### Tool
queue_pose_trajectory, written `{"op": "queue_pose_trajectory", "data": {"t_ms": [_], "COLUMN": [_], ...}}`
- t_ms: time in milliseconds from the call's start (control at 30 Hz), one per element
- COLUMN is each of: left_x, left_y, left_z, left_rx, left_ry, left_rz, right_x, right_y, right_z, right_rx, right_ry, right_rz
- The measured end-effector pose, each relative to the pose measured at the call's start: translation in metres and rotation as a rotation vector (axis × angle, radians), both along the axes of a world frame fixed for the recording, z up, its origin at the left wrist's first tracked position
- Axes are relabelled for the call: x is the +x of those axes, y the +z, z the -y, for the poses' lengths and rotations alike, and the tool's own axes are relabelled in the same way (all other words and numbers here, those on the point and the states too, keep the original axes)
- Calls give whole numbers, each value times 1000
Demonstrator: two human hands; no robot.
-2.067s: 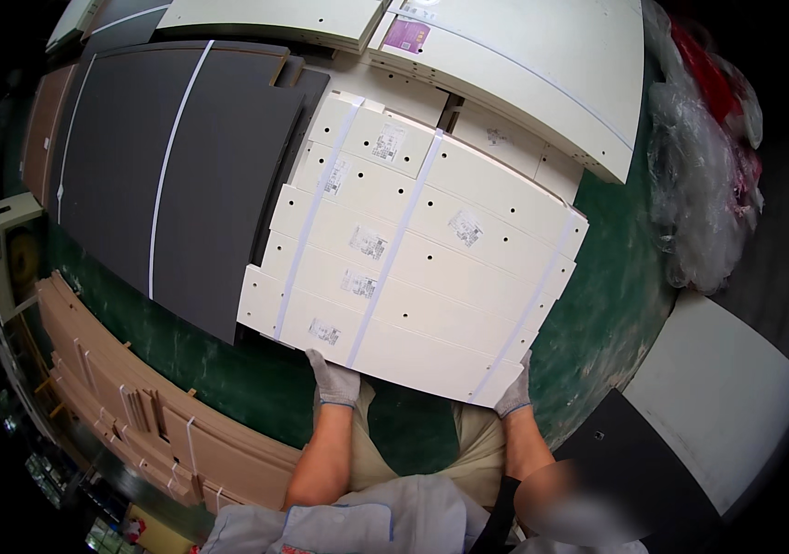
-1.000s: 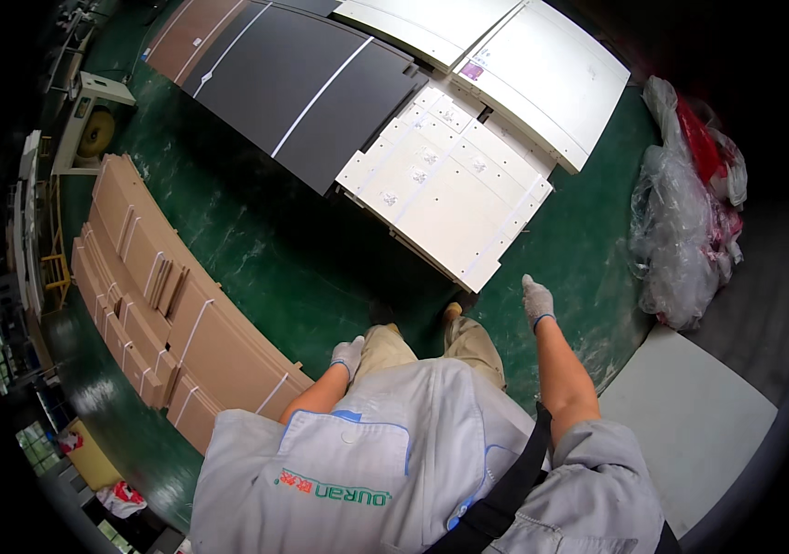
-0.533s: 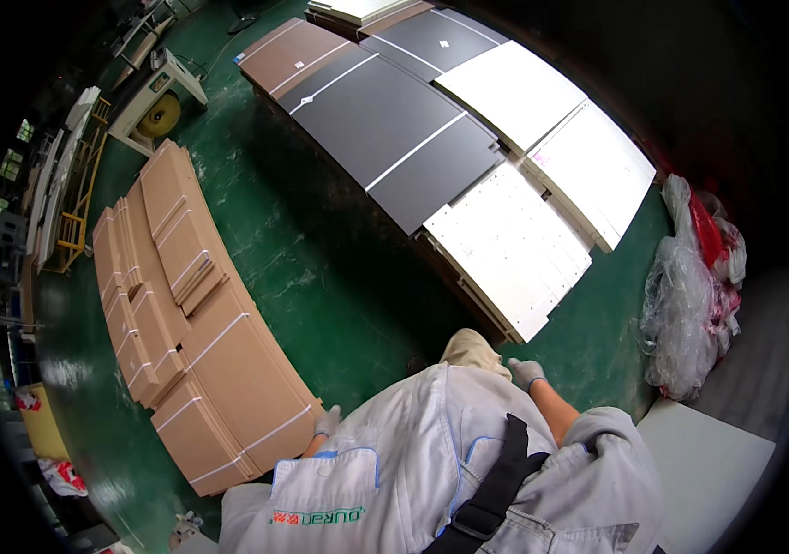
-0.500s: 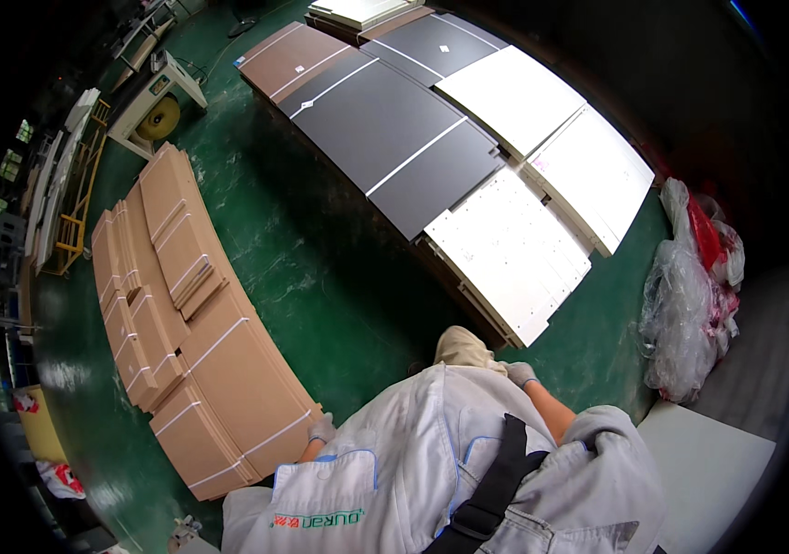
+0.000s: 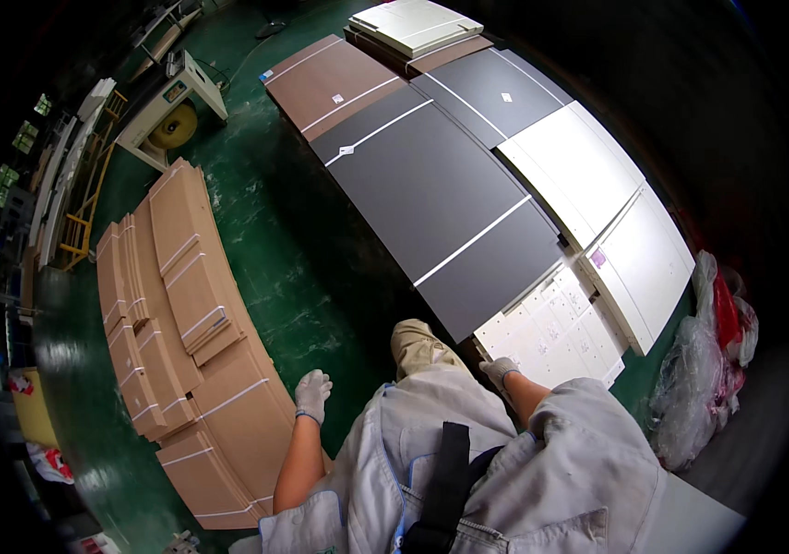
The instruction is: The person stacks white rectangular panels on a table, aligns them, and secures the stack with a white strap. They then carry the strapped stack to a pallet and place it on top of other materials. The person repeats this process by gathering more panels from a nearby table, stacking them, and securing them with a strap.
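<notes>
My left hand, in a pale work glove, hangs over the green floor beside the stacks of brown cardboard-coloured panels. Its fingers are loosely bent and apart, with nothing in them. On the other side, my right hand, gloved too, is low in front of my body, close to the corner of a stack of white drilled panels. Whether it touches that stack I cannot make out, and its fingers are partly hidden. Dark grey strapped panels lie just beyond the white ones.
Green floor runs as an aisle between the panel rows. Brown panels and more white panels lie farther off. Crumpled clear plastic film is at the right. A strapping machine and a yellow rack stand at far left.
I have moved forward along the aisle, so the panel rows sit nearer. My left hand has swung forward, away from the brown stack's edge; my right hand is now beside the white stack.
</notes>
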State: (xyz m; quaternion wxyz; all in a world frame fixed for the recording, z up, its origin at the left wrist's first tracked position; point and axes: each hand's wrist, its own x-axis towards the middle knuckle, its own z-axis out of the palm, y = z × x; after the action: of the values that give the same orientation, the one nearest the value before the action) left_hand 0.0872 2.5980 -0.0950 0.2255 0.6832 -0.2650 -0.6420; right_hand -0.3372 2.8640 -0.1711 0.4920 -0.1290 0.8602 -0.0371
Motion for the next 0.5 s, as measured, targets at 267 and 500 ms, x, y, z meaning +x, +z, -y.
{"op": "queue_pose_trajectory", "data": {"t_ms": [267, 500], "left_x": [-51, -19], "left_y": [-13, -35], "left_z": [115, 136], "left_rx": [90, 116], "left_ry": [-158, -112], "left_rz": [257, 433], "right_x": [-127, -158], "right_y": [44, 28], "right_z": [250, 341], "right_rx": [-456, -467], "right_ry": [17, -212], "right_rz": [36, -24]}}
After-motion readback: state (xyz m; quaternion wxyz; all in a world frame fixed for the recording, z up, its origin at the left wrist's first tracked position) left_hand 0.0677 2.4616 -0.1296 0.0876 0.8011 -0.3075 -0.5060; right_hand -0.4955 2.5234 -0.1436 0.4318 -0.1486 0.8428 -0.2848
